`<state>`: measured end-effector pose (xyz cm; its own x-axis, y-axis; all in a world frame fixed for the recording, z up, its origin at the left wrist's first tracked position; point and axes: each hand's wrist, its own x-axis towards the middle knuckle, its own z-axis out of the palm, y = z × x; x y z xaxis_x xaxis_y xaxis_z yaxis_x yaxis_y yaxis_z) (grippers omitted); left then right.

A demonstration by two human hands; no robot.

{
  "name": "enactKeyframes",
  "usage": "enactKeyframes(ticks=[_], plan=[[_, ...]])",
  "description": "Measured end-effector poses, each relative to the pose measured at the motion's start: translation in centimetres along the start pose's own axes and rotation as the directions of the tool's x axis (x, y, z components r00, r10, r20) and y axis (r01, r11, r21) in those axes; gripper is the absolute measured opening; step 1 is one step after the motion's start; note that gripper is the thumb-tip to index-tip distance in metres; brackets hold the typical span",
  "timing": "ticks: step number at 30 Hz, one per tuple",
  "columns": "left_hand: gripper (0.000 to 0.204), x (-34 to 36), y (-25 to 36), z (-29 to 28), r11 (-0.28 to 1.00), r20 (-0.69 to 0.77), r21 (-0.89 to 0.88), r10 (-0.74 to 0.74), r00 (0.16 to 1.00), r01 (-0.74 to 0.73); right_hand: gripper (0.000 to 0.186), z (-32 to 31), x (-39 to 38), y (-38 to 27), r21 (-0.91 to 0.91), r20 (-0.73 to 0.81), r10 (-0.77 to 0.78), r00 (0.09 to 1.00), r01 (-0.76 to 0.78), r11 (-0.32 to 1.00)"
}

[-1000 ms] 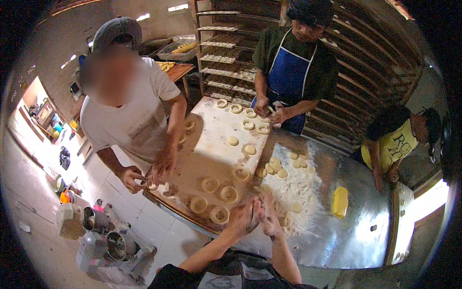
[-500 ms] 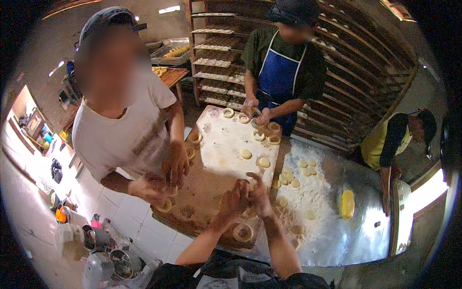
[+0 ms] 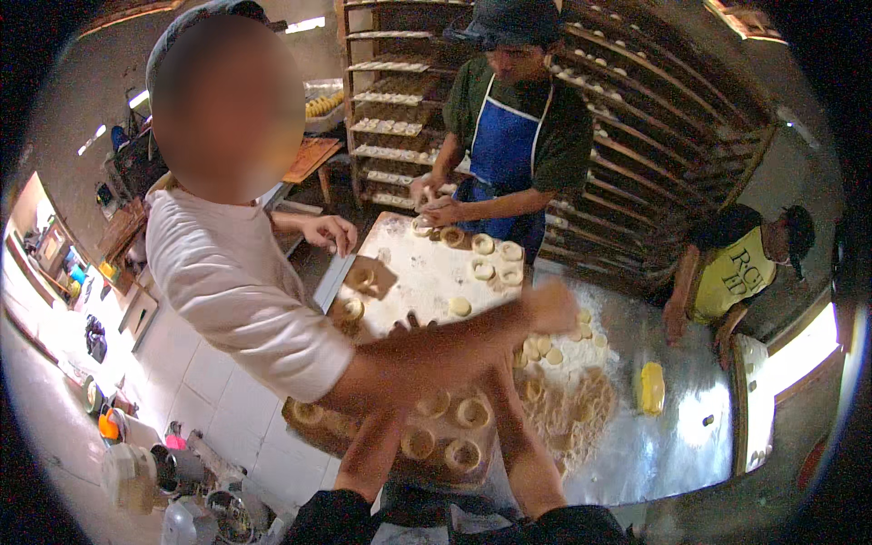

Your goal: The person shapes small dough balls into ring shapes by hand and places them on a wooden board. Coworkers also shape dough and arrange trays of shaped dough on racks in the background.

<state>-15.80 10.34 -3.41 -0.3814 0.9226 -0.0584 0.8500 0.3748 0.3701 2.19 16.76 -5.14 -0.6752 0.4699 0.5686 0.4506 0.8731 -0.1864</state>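
My left hand point(image 3: 411, 323) shows only spread, blurred fingertips over the floury board point(image 3: 400, 263); the rest is behind the arm point(image 3: 427, 359) of a co-worker in white. The same arm hides my right hand, above my right forearm point(image 3: 531, 454). Dough rings point(image 3: 470, 411) lie on the board between my forearms, a plain dough disc point(image 3: 459, 306) further up it. More discs point(image 3: 543, 346) rest on floured steel to the right, beside a yellow block point(image 3: 651, 389), perhaps fat.
A worker in a blue apron point(image 3: 500, 136) handles dough at the far end. A person in yellow point(image 3: 731, 272) stands at the right. Tall racks point(image 3: 654, 118) of dough line the back. Mixers and pots point(image 3: 222, 509) sit low on the left, by white tiles point(image 3: 218, 400).
The co-worker in white has turned and swung an arm rightward across my hands, covering most of them. Just before, my two hands were together over the board. The person in yellow has straightened slightly.
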Motion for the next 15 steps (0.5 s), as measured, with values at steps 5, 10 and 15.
enactKeyframes(ticks=[5,10,15], plan=[[0.039,-2.1,-1.6,1.8,0.999,-0.053,0.03,-0.026,0.998,0.028,0.036,-8.9,-4.5,-3.8,0.102,0.155,0.351,0.923,-0.369,0.924],[0.039,-4.4,-2.2,1.6,0.998,-0.115,0.036,-0.046,0.992,0.051,0.035,-15.5,-10.1,-4.1,0.081,0.463,0.712,0.527,-0.826,0.559],[0.039,-10.1,-0.6,2.6,1.0,-0.32,0.0,0.015,0.947,-0.016,0.028,-19.5,-19.3,2.0,-0.147,0.286,0.79,0.542,-0.79,0.595]])
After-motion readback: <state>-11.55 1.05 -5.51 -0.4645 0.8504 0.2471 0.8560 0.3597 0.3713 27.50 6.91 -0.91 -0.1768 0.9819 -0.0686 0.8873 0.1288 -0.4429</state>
